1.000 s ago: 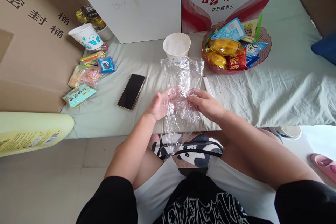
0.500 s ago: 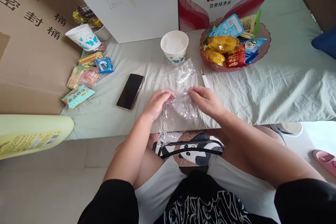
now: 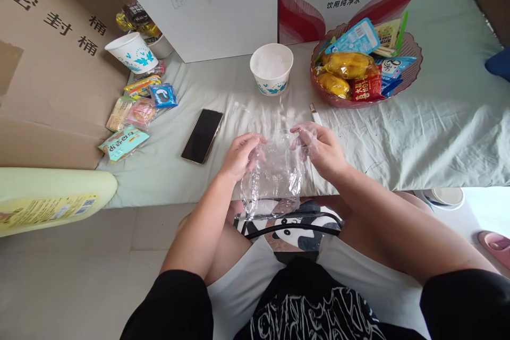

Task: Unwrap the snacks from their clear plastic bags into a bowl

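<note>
A clear plastic bag (image 3: 274, 172) is stretched between my two hands, its lower part hanging over the near edge of the cloth-covered surface. My left hand (image 3: 242, 155) pinches the bag's left side between thumb and fingers. Around the bag's right side my right hand (image 3: 321, 150) is closed, with film lying over its fingers. Just beyond the bag stands a white paper cup (image 3: 272, 69) with blue leaves, with something clear and whitish inside. Close to my right hand lies a small white-handled tool (image 3: 314, 112), partly hidden. A black phone (image 3: 202, 136) lies left of my left hand.
At the right sits a pink bowl (image 3: 414, 64) of wrapped snacks. Several snack packets (image 3: 143, 111) and a tilted paper cup (image 3: 133, 54) are by the cardboard box (image 3: 51, 79). White boxes (image 3: 223, 10) stand behind; a yellow-green container (image 3: 59, 194) is front left.
The bag has been spread wider and lowered towards me, its bottom now over the near edge. My right hand has moved slightly right, with film now over its fingers. The view has shifted slightly.
</note>
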{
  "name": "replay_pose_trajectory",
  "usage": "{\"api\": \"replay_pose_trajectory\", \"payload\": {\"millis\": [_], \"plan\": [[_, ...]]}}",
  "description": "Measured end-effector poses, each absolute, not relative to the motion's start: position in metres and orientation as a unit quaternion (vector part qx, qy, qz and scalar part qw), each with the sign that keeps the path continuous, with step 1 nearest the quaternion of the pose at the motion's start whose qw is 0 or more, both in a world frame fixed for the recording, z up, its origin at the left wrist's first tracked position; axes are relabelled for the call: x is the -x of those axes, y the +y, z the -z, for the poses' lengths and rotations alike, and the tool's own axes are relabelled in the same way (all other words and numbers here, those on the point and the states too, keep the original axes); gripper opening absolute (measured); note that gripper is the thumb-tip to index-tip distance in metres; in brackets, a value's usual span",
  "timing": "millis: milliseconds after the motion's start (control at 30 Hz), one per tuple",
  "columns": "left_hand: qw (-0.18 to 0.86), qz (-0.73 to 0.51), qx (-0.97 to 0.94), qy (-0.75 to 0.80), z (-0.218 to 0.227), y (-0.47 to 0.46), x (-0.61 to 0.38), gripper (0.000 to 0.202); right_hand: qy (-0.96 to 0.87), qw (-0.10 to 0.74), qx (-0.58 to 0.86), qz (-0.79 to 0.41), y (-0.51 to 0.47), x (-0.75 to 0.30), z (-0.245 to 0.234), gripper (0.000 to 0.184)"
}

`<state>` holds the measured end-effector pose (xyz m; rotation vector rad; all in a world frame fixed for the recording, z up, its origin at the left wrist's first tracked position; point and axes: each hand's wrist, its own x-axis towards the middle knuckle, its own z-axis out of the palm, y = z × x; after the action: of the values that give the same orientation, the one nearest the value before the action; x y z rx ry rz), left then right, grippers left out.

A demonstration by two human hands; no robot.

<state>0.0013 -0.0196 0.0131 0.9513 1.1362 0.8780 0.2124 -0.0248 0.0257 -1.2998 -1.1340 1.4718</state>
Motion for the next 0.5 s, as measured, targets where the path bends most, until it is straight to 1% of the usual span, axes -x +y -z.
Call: {"api": "replay_pose_trajectory", "payload": {"millis": [100,133,233,267,333,500], "plan": [[0.675,-0.373,-0.424,0.475,-0.0157,-0.0196,0.0002,0.043,-0.448,0.426,0.504,-0.603,-0.026,-0.214,-0.0289,0.03],[0.677,-0.373,-0.422,0.474,-0.0165,-0.0201,-0.0001,0.043,-0.449,0.428,0.489,-0.613,-0.0266,-0.2144,-0.03,0.033],[0.668,-0.407,-0.393,0.484,-0.0173,-0.0215,-0.002,0.034,-0.458,0.418,0.448,-0.644,-0.0273,-0.2144,-0.0316,0.05],[0.667,-0.418,-0.382,0.484,-0.0168,-0.0215,-0.0024,0.033,-0.463,0.411,0.442,-0.65,-0.0272,-0.2142,-0.0314,0.052],[0.669,-0.421,-0.372,0.486,-0.015,-0.0205,-0.0023,0.03,-0.469,0.404,0.442,-0.649,-0.0264,-0.214,-0.0298,0.049],[0.654,-0.431,-0.386,0.487,-0.013,-0.017,0.0001,0.023,-0.456,0.419,0.461,-0.635,-0.024,-0.2171,-0.0266,0.032]]}}
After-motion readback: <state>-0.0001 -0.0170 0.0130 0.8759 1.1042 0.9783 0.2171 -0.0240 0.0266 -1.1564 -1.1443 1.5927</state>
